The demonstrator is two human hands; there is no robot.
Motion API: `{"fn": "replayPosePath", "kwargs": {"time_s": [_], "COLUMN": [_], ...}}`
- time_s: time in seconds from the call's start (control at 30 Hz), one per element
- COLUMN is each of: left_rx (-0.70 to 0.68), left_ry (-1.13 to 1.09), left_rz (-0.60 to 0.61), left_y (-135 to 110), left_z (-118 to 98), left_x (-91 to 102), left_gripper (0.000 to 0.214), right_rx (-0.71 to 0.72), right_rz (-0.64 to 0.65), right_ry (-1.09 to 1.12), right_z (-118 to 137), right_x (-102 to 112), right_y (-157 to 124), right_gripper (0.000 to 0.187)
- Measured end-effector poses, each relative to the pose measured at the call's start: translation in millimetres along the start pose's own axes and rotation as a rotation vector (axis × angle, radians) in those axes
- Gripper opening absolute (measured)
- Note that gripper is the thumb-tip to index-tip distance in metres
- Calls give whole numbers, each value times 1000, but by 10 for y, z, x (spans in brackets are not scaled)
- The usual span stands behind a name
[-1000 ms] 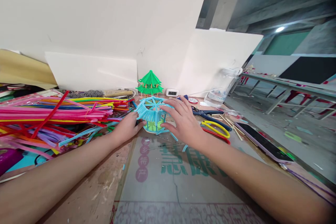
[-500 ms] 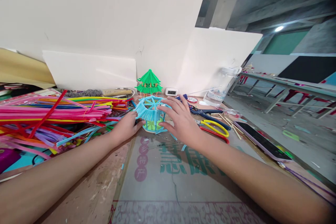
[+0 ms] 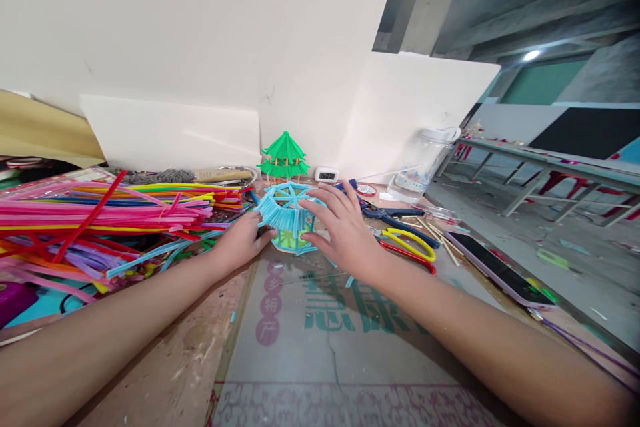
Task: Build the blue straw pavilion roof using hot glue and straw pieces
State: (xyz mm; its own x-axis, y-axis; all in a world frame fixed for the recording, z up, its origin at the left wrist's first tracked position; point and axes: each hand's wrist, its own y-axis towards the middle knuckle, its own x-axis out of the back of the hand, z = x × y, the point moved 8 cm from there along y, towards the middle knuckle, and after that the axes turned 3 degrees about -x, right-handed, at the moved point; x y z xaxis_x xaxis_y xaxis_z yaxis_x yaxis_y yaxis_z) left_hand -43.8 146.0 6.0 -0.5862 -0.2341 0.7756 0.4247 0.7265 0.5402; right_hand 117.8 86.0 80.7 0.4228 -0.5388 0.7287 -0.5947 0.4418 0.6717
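A small light-blue pavilion model (image 3: 285,212) made of fuzzy sticks stands on the table, with a green base under its roof. My left hand (image 3: 243,241) curls against its left side at the base. My right hand (image 3: 340,227) rests on its right side, fingers spread over the roof edge and thumb below. Both hands hold the model between them.
A big pile of coloured fuzzy sticks (image 3: 100,220) lies at the left. Behind the model stand a green pavilion model (image 3: 285,157) and a small digital clock (image 3: 327,175). Yellow and red pliers (image 3: 407,245), scissors, a phone (image 3: 500,270) and a plastic jar (image 3: 423,163) are at the right.
My right hand has slid slightly left and closer round the blue model. The left hand has stayed at its side.
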Motion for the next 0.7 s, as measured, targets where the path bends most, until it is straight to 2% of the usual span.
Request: {"fn": "replayPosePath", "kwargs": {"time_s": [0.43,0.7], "left_rx": [16,48], "left_ry": [2,13], "left_rz": [8,21], "left_y": [-13,-24], "left_z": [15,33], "left_x": [-17,-24], "left_gripper": [32,33], "right_rx": [0,40], "right_rz": [-44,-36], "right_ry": [39,-2], "right_z": [17,2], "right_x": [-24,-2], "right_y": [37,25], "right_gripper": [34,42]}}
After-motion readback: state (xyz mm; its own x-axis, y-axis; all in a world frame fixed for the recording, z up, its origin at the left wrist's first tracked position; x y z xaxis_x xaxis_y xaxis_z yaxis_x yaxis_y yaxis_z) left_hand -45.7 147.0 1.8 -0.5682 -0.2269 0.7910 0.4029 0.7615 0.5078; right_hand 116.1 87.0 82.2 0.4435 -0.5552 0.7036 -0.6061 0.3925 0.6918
